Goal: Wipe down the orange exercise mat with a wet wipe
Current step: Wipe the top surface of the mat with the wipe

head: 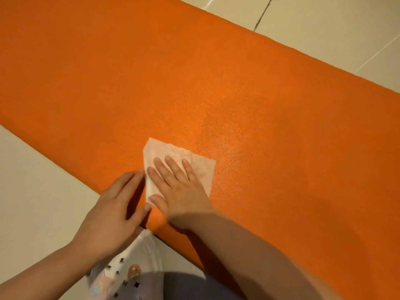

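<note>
Bare mat [194,83] lies open from 9 through 3 o'clock of the wipe [173,154]; nothing stands there.

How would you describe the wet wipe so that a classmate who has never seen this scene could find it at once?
Start from the big orange mat lying slantwise across the pale tiled floor. Near its lower edge, the right hand presses flat on the wet wipe. It is the only white, thin, crinkled sheet on the orange.

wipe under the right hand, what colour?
White wet wipe, tinted by the orange mat; head view.
</note>
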{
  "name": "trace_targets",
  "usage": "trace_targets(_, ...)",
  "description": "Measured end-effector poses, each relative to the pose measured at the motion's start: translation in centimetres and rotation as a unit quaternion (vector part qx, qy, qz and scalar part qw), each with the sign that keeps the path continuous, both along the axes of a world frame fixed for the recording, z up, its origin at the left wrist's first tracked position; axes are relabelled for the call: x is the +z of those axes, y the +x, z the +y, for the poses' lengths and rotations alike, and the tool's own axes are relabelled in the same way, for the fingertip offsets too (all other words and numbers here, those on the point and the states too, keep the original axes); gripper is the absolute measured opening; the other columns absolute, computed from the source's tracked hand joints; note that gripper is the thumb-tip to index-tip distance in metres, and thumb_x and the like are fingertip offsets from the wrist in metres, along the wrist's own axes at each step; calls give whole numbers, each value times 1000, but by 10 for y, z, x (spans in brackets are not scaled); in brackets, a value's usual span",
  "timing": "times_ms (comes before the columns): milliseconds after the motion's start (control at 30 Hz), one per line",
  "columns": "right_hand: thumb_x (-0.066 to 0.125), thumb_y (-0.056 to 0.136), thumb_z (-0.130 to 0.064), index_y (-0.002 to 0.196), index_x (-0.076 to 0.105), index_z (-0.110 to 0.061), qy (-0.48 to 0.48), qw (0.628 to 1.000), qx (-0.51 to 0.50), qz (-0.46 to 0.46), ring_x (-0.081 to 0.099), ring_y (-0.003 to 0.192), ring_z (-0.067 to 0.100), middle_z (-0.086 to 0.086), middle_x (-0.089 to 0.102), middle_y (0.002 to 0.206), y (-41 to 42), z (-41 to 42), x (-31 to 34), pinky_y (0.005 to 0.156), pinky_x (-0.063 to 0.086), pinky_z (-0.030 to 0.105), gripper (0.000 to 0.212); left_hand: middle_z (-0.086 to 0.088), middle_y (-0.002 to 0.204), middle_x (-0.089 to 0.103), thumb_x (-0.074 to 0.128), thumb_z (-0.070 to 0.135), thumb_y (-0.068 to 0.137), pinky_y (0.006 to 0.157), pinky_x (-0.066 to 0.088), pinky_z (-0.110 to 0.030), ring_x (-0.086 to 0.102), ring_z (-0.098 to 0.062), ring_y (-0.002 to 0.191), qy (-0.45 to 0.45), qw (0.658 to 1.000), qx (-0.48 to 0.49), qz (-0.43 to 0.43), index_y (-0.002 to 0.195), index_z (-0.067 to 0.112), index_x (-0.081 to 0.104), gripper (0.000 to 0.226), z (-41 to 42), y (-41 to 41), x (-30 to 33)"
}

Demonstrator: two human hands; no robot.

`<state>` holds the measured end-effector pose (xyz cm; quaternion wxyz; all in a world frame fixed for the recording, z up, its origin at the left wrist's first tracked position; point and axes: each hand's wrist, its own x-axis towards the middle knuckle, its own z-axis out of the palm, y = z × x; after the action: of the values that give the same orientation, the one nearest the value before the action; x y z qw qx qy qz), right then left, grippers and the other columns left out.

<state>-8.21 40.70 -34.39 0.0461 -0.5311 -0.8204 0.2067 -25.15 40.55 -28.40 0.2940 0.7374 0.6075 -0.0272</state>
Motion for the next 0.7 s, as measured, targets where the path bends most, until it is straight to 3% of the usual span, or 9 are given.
trace_targets(67,30,96,-51,147,45,-22,46,999,-14,-19,33,144,23,1,39,155,28,4,-14,118,11,47,60,17,160,14,43,63,83,117,26,-33,23,-14,146,-2,1000,-2,-11,145,51,7,72,-7,-2,0)
trace_targets(167,29,96,-52,145,47,-20,62,983,-159,-74,42,139,30,6,43,151,100,6,-16,113,12,45,62,28,153,2,39,72,87,115,14,-21,15,-8,147,-19,999,-29,-6,143,55,4,68,-13,-11,-4)
trace_targets(267,7,91,-62,156,22,-25,-11,938,-318,-140,16,150,25,2,17,163,170,-9,-10,118,2,45,76,30,150,1,32,68,81,109,9,-12,14,3,142,-12,999,-51,8,142,52,7,67,-14,-22,-6)
trace_targets(367,3,91,-62,158,8,-25,-58,903,-409,-119,-4,152,20,0,0,165,186,-24,-2,120,-6,46,76,34,149,-1,36,73,89,106,11,-7,10,13,134,-20,999,-47,15,145,51,12,65,-13,-33,-2)
trace_targets(433,10,95,-56,157,14,-21,-40,924,-364,-113,2,152,26,4,6,165,158,-32,0,119,-5,47,72,36,147,2,34,66,87,100,11,1,13,14,133,-24,998,-51,16,142,55,11,61,-13,-37,3)
trace_targets(567,28,99,-43,149,40,-20,25,994,-85,-67,32,144,31,5,35,156,72,-36,-6,115,11,51,57,43,137,5,47,52,95,86,24,7,26,14,118,-16,1000,-22,-5,135,64,1,63,-17,-37,14)
trace_targets(633,29,97,-43,147,43,-21,20,999,13,-37,33,144,29,4,37,155,35,-12,-7,115,10,51,56,43,134,15,50,46,97,81,31,2,35,11,113,-2,1000,-10,-8,133,64,4,62,-18,-38,15)
trace_targets(700,22,98,-45,152,35,-23,26,994,102,-34,21,149,26,3,26,161,-1,20,-2,117,2,49,60,34,128,41,51,44,97,79,36,-5,49,6,107,24,999,5,-21,136,59,21,51,-17,-43,14)
